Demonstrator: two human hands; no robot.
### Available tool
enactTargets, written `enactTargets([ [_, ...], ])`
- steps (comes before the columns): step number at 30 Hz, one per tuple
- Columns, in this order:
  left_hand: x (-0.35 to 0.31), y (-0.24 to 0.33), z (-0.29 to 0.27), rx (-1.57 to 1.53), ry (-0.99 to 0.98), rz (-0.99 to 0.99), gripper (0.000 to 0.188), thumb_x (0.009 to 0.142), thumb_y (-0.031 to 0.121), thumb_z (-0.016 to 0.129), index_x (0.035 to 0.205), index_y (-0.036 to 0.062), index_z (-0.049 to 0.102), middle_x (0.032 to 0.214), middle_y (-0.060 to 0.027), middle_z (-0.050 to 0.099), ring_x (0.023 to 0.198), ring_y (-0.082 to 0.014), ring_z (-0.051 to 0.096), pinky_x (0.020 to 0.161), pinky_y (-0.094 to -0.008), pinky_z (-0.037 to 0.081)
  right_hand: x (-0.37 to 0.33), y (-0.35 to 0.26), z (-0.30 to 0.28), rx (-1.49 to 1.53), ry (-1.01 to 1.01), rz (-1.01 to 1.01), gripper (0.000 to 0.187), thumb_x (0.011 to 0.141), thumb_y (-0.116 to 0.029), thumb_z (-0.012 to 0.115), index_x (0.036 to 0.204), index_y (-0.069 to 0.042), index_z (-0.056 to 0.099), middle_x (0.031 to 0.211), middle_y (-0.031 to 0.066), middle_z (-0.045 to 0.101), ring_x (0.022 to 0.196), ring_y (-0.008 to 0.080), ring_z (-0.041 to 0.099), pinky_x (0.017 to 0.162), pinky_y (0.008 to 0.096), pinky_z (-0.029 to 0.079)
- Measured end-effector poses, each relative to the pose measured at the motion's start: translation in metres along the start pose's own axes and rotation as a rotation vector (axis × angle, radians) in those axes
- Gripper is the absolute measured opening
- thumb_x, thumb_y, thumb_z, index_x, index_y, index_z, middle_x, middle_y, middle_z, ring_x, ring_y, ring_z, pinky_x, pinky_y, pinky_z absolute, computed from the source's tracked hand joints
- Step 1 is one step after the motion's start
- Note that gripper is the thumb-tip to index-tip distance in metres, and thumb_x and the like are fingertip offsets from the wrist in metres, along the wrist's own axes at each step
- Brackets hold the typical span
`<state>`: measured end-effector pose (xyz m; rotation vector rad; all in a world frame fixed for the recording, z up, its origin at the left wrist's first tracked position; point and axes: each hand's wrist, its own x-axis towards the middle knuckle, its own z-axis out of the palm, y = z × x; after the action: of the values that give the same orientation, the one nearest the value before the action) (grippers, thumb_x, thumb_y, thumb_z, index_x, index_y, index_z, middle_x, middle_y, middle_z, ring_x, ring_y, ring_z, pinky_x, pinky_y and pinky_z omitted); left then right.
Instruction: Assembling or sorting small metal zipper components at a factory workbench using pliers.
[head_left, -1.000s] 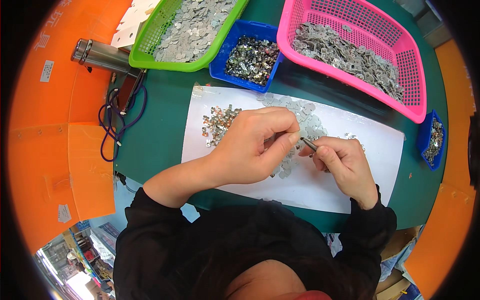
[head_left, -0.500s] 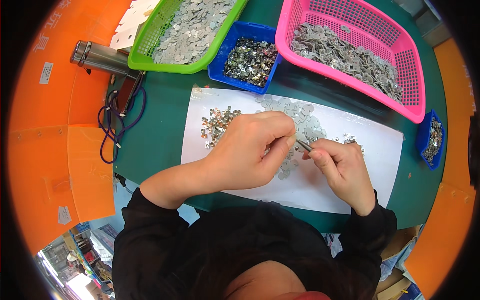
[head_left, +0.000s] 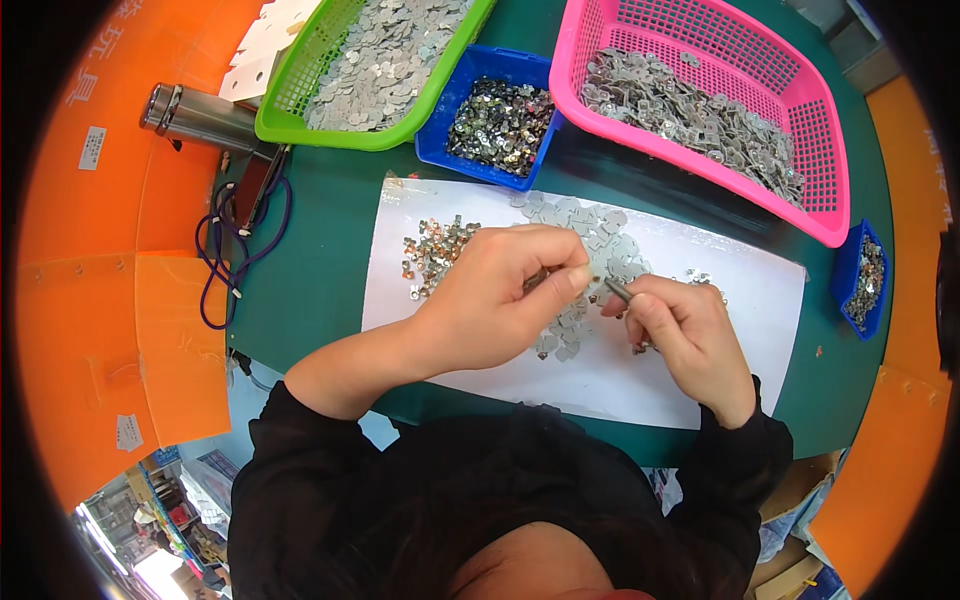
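Note:
Over a white sheet [head_left: 745,330], my left hand [head_left: 505,295] is closed in a pinch, thumb against fingers. A tiny piece seems to sit at its fingertips, too small to name. Facing it, my right hand [head_left: 690,335] grips a slim grey metal tool [head_left: 618,290] that points toward the left fingertips; its exact kind is unclear. Small metal bits show beneath the right fingers; I cannot tell if they are held. Thin flat grey metal plates [head_left: 600,235] lie spread between and behind the hands. Small shiny metal clips [head_left: 437,250] are heaped beside my left hand.
Behind the sheet stand a green basket [head_left: 385,138] of flat plates, a blue bin [head_left: 480,172] of small shiny parts and a pink basket [head_left: 700,165] of metal pieces. A smaller blue bin [head_left: 872,318] is far right. A steel flask [head_left: 205,115] and purple cord [head_left: 285,215] are left.
My left thumb and fingers have shifted slightly. The right hand has turned a little, and the tool's tip has moved slightly away from the left fingertips. Small bits now show under the right fingers.

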<state>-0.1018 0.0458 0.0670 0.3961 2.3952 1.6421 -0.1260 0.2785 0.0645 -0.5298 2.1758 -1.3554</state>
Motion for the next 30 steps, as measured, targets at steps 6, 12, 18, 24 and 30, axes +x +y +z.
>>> enactTargets([
  [6, 0.005, -0.001, 0.005, -0.385, -0.075, -0.198, 0.018, 0.098, 0.016, 0.058, 0.089, 0.0002, 0.061, 0.076, 0.0026, 0.055, 0.069, -0.0046, 0.046, 0.062, -0.0243, 0.039, 0.002, 0.0, 0.005, 0.132, 0.355, -0.262, 0.017, 0.08, -0.005, 0.074, 0.097, -0.005, 0.068, 0.082, 0.0067, 0.065, 0.066, 0.0185, 0.058, 0.06, 0.0291, 0.047],
  [12, 0.015, 0.003, 0.012, -0.632, -0.237, -0.306, 0.021, 0.1, 0.022, 0.055, 0.089, 0.0048, 0.061, 0.076, 0.0045, 0.054, 0.065, -0.0023, 0.043, 0.057, -0.0212, 0.033, 0.009, 0.006, 0.004, -0.274, 0.44, -0.635, 0.029, 0.061, 0.004, 0.076, 0.086, -0.008, 0.07, 0.074, 0.0041, 0.059, 0.071, 0.0222, 0.054, 0.062, 0.0324, 0.044],
  [18, 0.023, 0.002, 0.017, -1.002, -0.389, -0.568, 0.022, 0.1, 0.027, 0.054, 0.089, 0.0082, 0.059, 0.073, 0.0033, 0.052, 0.054, -0.0021, 0.033, 0.049, -0.0208, 0.022, 0.012, 0.007, -0.006, -0.243, 0.416, -0.642, 0.027, 0.059, 0.004, 0.075, 0.083, -0.009, 0.069, 0.074, 0.0039, 0.059, 0.074, 0.0238, 0.054, 0.065, 0.0328, 0.044],
  [24, 0.028, -0.005, 0.02, -1.146, -0.418, -0.566, 0.029, 0.103, 0.029, 0.046, 0.103, 0.0041, 0.061, 0.08, -0.002, 0.056, 0.063, -0.008, 0.042, 0.056, -0.0247, 0.033, 0.013, 0.004, -0.017, -0.326, 0.509, -0.671, 0.025, 0.064, 0.009, 0.068, 0.083, -0.006, 0.066, 0.077, 0.0053, 0.061, 0.077, 0.0258, 0.055, 0.071, 0.0346, 0.046],
  [30, 0.026, 0.0, 0.023, -1.324, -0.246, -0.521, 0.052, 0.107, 0.039, 0.035, 0.136, -0.0025, 0.046, 0.122, -0.0168, 0.057, 0.115, -0.0245, 0.057, 0.103, -0.0357, 0.046, 0.023, 0.017, -0.063, -0.628, 1.127, -0.34, 0.011, 0.094, -0.008, 0.066, 0.102, 0.0, 0.066, 0.086, 0.006, 0.064, 0.081, 0.0131, 0.058, 0.076, 0.0248, 0.045],
])
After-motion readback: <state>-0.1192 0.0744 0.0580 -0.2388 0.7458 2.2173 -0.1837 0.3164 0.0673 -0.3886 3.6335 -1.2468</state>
